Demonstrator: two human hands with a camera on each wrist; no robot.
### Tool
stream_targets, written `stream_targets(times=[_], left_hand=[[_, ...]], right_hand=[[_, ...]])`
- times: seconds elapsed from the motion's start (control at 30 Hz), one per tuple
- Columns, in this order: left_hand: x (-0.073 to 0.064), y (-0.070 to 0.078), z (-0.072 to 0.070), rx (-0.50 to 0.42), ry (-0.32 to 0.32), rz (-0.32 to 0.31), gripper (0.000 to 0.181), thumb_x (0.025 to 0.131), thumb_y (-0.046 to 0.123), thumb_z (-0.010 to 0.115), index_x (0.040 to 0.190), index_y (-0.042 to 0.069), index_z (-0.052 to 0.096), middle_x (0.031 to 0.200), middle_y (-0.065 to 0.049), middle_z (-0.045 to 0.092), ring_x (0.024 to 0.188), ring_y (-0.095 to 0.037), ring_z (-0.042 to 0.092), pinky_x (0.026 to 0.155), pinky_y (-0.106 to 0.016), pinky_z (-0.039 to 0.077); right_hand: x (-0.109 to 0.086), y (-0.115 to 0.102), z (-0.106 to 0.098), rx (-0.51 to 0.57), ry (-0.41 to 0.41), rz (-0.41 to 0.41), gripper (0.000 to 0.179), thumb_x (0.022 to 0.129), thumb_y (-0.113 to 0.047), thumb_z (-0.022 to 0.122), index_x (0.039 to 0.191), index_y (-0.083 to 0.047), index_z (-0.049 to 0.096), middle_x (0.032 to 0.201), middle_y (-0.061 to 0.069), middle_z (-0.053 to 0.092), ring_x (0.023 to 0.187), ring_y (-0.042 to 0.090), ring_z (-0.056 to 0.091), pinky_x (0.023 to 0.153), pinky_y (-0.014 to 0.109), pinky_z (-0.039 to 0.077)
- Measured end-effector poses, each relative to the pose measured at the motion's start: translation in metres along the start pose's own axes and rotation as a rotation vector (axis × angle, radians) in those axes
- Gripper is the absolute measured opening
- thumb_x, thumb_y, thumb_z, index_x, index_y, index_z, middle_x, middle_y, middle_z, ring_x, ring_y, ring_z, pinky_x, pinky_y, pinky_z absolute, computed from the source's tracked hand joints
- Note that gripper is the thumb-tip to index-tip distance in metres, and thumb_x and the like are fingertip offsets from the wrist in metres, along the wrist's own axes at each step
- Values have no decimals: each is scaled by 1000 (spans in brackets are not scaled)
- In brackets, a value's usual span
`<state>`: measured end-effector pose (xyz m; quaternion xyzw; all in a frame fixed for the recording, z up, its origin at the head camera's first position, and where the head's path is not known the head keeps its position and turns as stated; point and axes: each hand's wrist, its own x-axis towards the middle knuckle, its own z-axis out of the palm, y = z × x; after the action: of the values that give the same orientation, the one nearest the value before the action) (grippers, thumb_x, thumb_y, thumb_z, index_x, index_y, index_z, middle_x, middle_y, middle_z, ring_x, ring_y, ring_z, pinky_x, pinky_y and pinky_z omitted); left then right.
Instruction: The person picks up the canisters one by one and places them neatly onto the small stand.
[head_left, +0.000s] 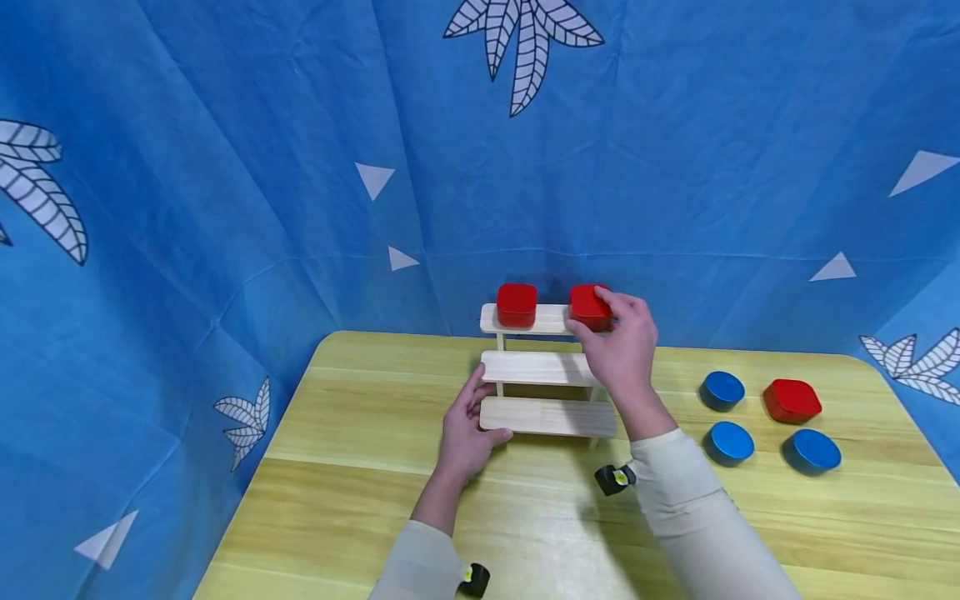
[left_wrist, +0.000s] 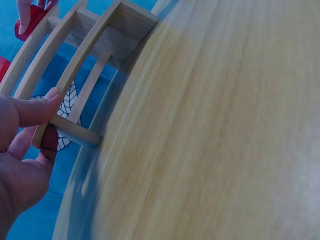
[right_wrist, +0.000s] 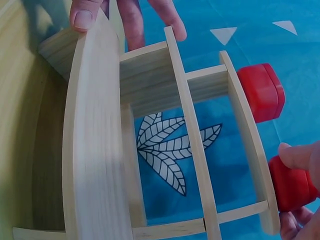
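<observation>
A small three-tier wooden shelf (head_left: 547, 417) stands near the back of the table. My left hand (head_left: 465, 435) grips the left end of its lowest step, thumb on the front edge, as the left wrist view shows. On the top step, toward the left, sits a red square container (head_left: 517, 306). At that step's right end my right hand (head_left: 626, 343) pinches a second red container (head_left: 587, 307) between thumb and fingers. In the right wrist view this second container (right_wrist: 290, 185) sits against the top board. Part of it is hidden by the fingers.
Right of the shelf, a third red container (head_left: 792, 402) and three round blue containers, one of them the front right blue container (head_left: 812, 452), stand on the wooden table (head_left: 360, 417). A blue patterned cloth (head_left: 480, 183) hangs close behind the shelf.
</observation>
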<state>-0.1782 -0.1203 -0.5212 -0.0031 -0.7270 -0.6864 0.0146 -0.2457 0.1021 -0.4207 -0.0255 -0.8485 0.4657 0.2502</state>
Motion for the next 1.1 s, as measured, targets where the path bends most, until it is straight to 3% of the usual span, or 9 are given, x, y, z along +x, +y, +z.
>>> stream_targets(times=[0.37,0.6,0.93,1.1], left_hand=[[1,1,1,-4,5,-10,117,64,-28,76,152,40,39,138,-5,55,124,-26,52,91,-32,54],[0,0,0,-7,-4,8,115,66,-28,76,154,36,39,139,-9,54,126,-29,51,92,-34,53],[1,2,1,-25,-6,-11,116,65,-29,76,156,31,35,142,-11,52,127,-30,50,94,-35,52],[0,1,1,-16,-5,-15,116,65,-29,76,154,35,37,140,-9,53,127,-29,51,91,-34,54]], right_hand=[[1,-1,1,-28,0,10,61,79,-21,87,135,-10,65,126,18,55,115,35,51,85,49,56],[0,-1,2,-38,0,9,62,79,-20,87,136,-10,64,126,19,54,116,36,51,85,49,56],[-4,1,-3,8,-9,-8,78,73,-13,91,143,-9,56,129,18,51,117,33,50,84,48,57],[-9,3,-6,21,8,-31,81,70,-13,93,143,-10,56,128,17,52,113,32,52,83,49,56]])
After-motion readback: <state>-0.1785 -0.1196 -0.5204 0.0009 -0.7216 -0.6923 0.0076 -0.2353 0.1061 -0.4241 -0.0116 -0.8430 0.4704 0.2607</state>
